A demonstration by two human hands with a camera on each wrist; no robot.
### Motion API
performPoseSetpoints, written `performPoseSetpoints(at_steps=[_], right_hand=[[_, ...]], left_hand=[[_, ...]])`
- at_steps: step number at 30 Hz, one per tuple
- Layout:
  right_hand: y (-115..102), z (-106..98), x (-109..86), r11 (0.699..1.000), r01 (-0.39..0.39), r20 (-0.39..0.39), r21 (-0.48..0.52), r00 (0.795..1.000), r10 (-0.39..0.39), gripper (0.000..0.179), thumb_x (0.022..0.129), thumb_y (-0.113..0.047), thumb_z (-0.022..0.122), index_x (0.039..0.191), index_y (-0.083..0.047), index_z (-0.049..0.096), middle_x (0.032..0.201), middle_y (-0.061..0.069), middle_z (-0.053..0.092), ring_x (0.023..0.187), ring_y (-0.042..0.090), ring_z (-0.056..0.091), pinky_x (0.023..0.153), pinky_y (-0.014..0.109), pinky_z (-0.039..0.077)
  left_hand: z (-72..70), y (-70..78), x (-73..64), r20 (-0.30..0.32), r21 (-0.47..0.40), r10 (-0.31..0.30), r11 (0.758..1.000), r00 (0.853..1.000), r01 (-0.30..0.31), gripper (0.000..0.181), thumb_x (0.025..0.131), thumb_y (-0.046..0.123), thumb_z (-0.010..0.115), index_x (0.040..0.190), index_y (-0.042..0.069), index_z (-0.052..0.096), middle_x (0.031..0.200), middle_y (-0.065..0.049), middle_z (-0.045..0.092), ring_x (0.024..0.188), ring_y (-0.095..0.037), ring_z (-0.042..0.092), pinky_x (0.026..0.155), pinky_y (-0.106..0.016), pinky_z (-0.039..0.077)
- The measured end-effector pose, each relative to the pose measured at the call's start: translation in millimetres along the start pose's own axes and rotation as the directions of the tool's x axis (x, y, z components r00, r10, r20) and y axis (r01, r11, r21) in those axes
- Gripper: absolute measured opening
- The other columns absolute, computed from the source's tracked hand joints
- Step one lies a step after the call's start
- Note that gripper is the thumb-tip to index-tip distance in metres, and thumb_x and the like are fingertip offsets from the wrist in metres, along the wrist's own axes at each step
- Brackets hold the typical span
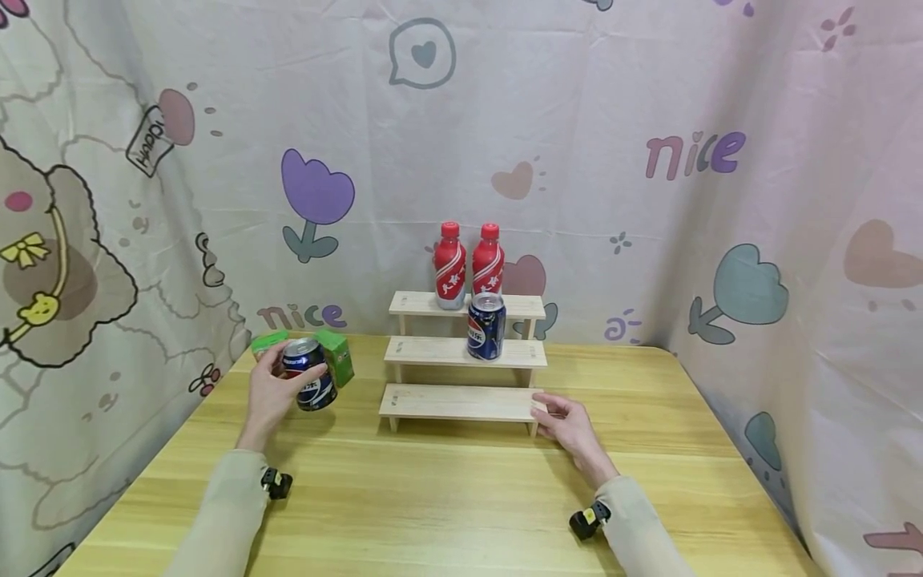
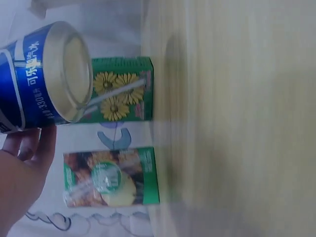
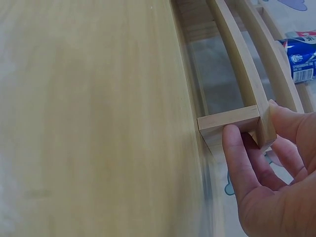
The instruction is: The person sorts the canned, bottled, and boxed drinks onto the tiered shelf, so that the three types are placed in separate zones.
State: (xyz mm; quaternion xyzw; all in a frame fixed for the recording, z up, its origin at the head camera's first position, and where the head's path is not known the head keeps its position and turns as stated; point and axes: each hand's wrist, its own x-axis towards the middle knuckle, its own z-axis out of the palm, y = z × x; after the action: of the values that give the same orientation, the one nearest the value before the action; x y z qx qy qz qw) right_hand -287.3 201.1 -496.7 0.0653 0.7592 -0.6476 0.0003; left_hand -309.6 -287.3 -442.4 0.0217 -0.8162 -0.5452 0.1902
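My left hand (image 1: 270, 393) grips a blue soda can (image 1: 310, 377) around its side, and the left wrist view shows the can's bottom (image 2: 76, 71) raised off the table. Behind it stand a green drink carton with yellow flowers (image 2: 121, 91) and a second carton with a green and brown front (image 2: 111, 177). With my right hand (image 1: 570, 425) I hold the right end of the lowest step of a three-tier wooden shelf (image 1: 454, 403), thumb over the board and fingers against the leg (image 3: 229, 121). Another blue can (image 1: 486, 328) stands upright on the middle step.
Two red bottles (image 1: 450, 268) stand side by side on the top step; the can partly covers the right one (image 1: 489, 256). The wooden table (image 1: 433, 505) ends at a printed curtain (image 1: 577, 104) at the back and sides.
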Motion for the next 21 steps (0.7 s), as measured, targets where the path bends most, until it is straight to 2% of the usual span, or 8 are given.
performPoseSetpoints(at_steps=[4,7,12,16,21], right_hand=[[0.6,0.4,-0.2,1.000,-0.006,-0.001,0.008,1.000,0.006,0.039,0.087,-0.011,0.074,0.125,-0.006,0.067,0.098,0.005,0.051,0.079,0.010,0.058,0.072,0.025,0.059],[0.7,0.0,-0.7,1.000,-0.008,-0.003,0.011,1.000,0.008,0.039,0.087,-0.011,0.075,0.125,-0.006,0.067,0.097,0.005,0.051,0.079,0.010,0.058,0.072,0.025,0.059],[0.8,0.2,-0.5,1.000,-0.009,-0.006,0.010,1.000,0.010,0.039,0.087,-0.011,0.075,0.124,-0.006,0.067,0.098,0.005,0.051,0.079,0.009,0.058,0.072,0.025,0.059],[0.4,0.6,-0.3,1.000,-0.006,-0.007,0.004,1.000,0.006,0.039,0.086,-0.010,0.074,0.124,-0.006,0.067,0.096,0.004,0.050,0.077,0.009,0.059,0.071,0.025,0.059],[-0.2,1.7,-0.4,1.000,-0.001,-0.008,0.001,1.000,0.001,0.039,0.086,-0.008,0.074,0.124,-0.006,0.067,0.095,0.003,0.050,0.075,0.008,0.059,0.070,0.024,0.058]], left_hand=[[9.5,1.3,2.7,-0.055,-0.018,-0.022,1.000,0.998,0.021,0.077,0.079,0.036,0.083,0.145,0.019,0.047,0.135,-0.009,0.056,0.103,0.004,0.054,0.085,-0.010,0.046],[17.6,4.5,2.9,-0.115,-0.028,0.016,0.999,0.993,-0.020,0.073,0.078,0.036,0.084,0.142,0.020,0.051,0.129,-0.011,0.061,0.100,0.002,0.057,0.081,-0.009,0.047],[29.7,11.1,0.7,-0.200,-0.044,0.100,0.993,0.975,-0.111,0.066,0.076,0.030,0.086,0.134,0.017,0.058,0.115,-0.008,0.066,0.089,0.002,0.059,0.075,-0.008,0.047],[37.2,18.2,-1.4,-0.234,-0.071,0.132,0.986,0.963,-0.152,0.064,0.076,0.028,0.086,0.134,0.018,0.059,0.113,-0.008,0.068,0.087,0.003,0.061,0.074,-0.008,0.048],[44.7,24.4,-1.2,-0.252,-0.057,0.161,0.982,0.954,-0.180,0.063,0.076,0.029,0.086,0.133,0.021,0.060,0.112,-0.011,0.070,0.084,0.003,0.061,0.074,-0.011,0.049]])
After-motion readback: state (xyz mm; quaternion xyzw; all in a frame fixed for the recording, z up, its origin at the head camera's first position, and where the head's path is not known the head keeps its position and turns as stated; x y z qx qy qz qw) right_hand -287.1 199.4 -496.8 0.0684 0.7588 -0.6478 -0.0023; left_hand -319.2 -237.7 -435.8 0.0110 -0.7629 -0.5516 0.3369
